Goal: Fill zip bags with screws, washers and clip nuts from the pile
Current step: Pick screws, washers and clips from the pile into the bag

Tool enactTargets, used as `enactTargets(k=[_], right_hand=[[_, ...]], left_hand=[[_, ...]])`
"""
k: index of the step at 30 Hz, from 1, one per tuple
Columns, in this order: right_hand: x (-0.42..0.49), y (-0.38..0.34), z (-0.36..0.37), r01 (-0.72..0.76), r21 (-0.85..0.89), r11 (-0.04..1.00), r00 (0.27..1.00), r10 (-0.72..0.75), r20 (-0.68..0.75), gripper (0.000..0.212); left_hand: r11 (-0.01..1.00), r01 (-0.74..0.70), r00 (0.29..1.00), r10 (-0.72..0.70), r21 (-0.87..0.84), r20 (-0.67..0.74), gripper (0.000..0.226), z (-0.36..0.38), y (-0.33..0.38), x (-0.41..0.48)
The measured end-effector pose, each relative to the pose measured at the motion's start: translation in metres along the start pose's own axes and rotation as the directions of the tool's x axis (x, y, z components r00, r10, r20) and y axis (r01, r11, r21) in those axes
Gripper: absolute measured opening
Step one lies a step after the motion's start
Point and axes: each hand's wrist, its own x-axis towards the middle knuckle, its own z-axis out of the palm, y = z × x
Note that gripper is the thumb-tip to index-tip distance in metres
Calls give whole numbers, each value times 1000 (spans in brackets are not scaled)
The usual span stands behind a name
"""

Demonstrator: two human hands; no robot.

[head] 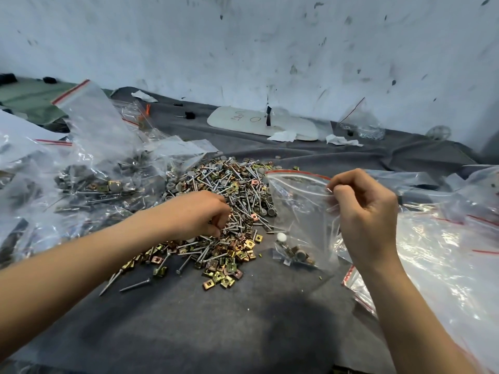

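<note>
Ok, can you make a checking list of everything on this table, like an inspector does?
Surface: dark grey cloth, wrinkled at the back.
Job's things: pile of screws, washers and clip nuts in the middle; open bag right of it, with a few parts at its bottom; filled bags on the left; empty bags on the right.
Clutter: white board and paper scraps at the back.
Hands: left hand has its fingers curled into the pile, and what they hold is hidden; right hand pinches the open bag's mouth.
Cables: nothing seen.
Surroundings: scuffed white wall.
</note>
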Motion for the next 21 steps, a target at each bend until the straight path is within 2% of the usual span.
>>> enactTargets(k=[3, 6, 9, 16, 18, 21], right_hand=[[-1, 0, 0, -8, 14, 1000, 1000, 8, 7, 20], [-1, -1, 0, -6, 21, 1000, 1000, 6, 10, 22], [-2, -2, 1, -11, 28, 1000, 1000, 11, 16, 21], [-2, -4, 2, -13, -9, 1000, 1000, 13, 19, 16], [0, -5, 1, -12, -13, 1000, 1000, 12, 20, 16], [1, -5, -1, -5, -23, 1000, 1000, 6, 29, 16]], left_hand=[[1000, 5, 1000, -5, -20, -1, 13, -2, 3, -2], [955, -64, 980, 6, -290, -197, 12, -17, 22, 0], [911, -169, 923, 13, -375, -385, 16, -39, 46, 11], [823, -231, 891, -35, -519, -452, 13, -49, 59, 24], [784, -288, 846, -61, -550, -530, 14, -50, 60, 23], [781, -385, 745, -51, -492, -665, 14, -54, 67, 27]])
